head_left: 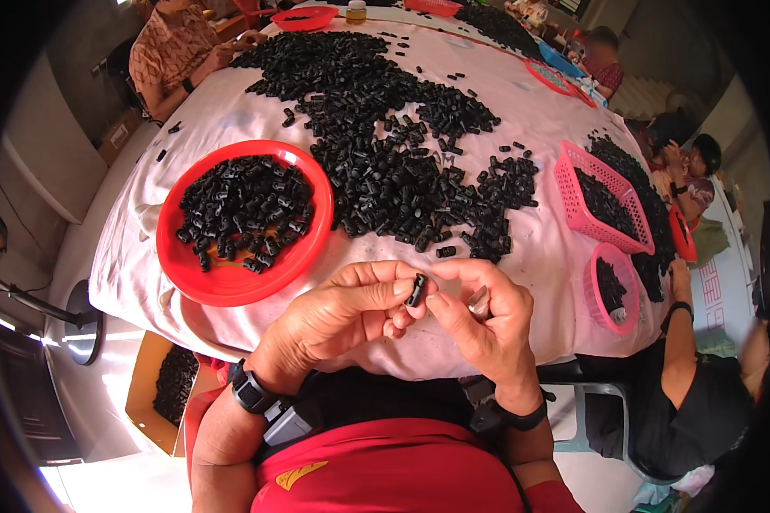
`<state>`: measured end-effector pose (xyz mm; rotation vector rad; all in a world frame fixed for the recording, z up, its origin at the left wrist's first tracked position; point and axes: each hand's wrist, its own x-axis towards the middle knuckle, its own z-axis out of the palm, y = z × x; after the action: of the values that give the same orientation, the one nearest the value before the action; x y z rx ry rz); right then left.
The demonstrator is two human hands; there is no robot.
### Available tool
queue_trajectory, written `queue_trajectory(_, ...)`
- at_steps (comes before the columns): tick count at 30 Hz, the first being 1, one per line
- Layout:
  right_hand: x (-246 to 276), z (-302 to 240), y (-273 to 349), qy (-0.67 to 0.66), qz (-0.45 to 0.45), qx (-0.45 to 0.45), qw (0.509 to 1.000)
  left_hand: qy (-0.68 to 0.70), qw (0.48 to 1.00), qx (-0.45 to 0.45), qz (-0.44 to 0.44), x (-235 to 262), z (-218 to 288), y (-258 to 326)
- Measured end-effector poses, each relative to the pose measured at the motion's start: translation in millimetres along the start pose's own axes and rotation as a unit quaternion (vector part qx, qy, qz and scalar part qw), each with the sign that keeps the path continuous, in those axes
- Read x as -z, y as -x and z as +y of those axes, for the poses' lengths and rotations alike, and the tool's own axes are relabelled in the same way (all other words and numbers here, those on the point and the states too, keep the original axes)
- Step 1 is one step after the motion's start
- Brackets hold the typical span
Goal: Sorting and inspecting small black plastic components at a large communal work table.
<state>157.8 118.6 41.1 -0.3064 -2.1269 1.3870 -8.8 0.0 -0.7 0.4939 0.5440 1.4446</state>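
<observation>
My left hand [334, 316] pinches a small black plastic piece [416, 291] between thumb and fingers, holding it tilted over the near edge of the table. Close by on the right, my right hand [492, 333] has its thumb and forefinger at the piece. A small silver metal tool [479, 302] shows inside its curled fingers; most of it is hidden. Beyond both hands spreads a large heap of similar black pieces [393, 179]. To the left stands a round red tray [231, 292] with many more pieces in it.
A pale pink cloth [505, 329] covers the table. On the right are a pink basket [577, 218] and a pink bowl [629, 316], both with black pieces. An open cardboard box [144, 402] stands on the floor at left. Other people sit around the table.
</observation>
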Motion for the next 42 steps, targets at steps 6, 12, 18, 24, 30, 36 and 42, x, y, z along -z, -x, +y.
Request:
queue_trajectory(6, -5, 20, 2, 0.057, 0.02, 0.091, 0.994, 0.032, 0.999, -0.018, 0.005, -7, -3, -3)
queue_trajectory(12, -3, 16, -1, 0.229, 0.019, 0.096, 0.969, 0.036, 0.999, -0.021, -0.016, -5, -5, -1)
queue_trajectory(18, -5, 11, -1, 0.277, 0.042, 0.089, 0.956, 0.036, 0.999, -0.024, -0.031, -5, -6, -2)
queue_trajectory(24, -5, 9, -1, 0.317, 0.048, 0.095, 0.943, 0.035, 0.998, -0.028, -0.035, -3, -8, -3)
queue_trajectory(30, -6, 8, -1, 0.327, 0.053, 0.103, 0.938, 0.021, 0.999, -0.031, -0.022, -6, -8, -3)
queue_trajectory(36, -5, 11, 0, 0.344, 0.05, 0.117, 0.93, 0.007, 1.0, -0.026, -0.011, -5, -8, -4)
queue_trajectory(42, -4, 9, -1, 0.34, 0.025, 0.11, 0.934, 0.0, 1.0, -0.029, -0.011, -4, -9, -4)
